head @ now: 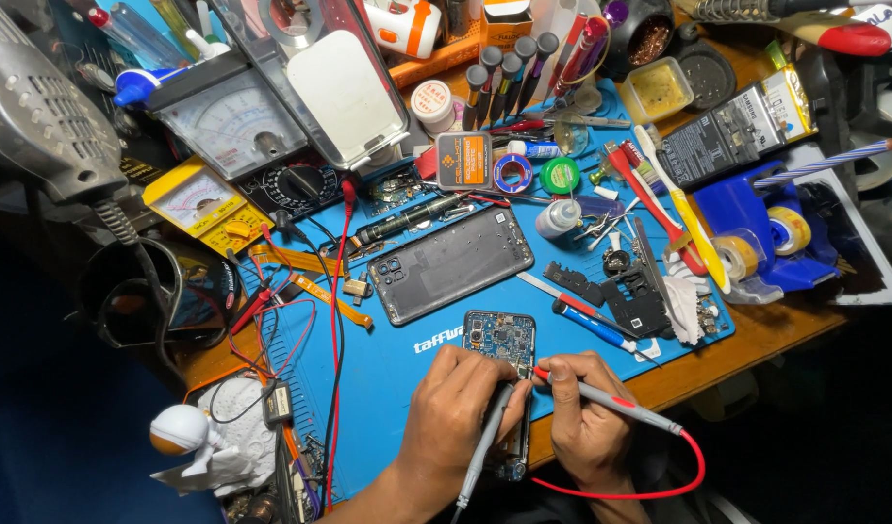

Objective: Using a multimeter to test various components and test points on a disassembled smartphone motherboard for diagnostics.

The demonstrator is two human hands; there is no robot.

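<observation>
The left hand (456,408) pinches a grey probe (487,444) and the right hand (584,412) pinches a red-tipped probe (601,396) — both tips rest on the phone circuit board (501,342) lying at the near edge of the blue work mat (388,369). Just beyond the board lies an opened phone back shell (451,264). A blue-handled screwdriver (594,326) and black plastic frame pieces (626,291) sit close to the right — a red lead (334,320) crosses the mat on the left, running from an analog multimeter (234,121).
</observation>
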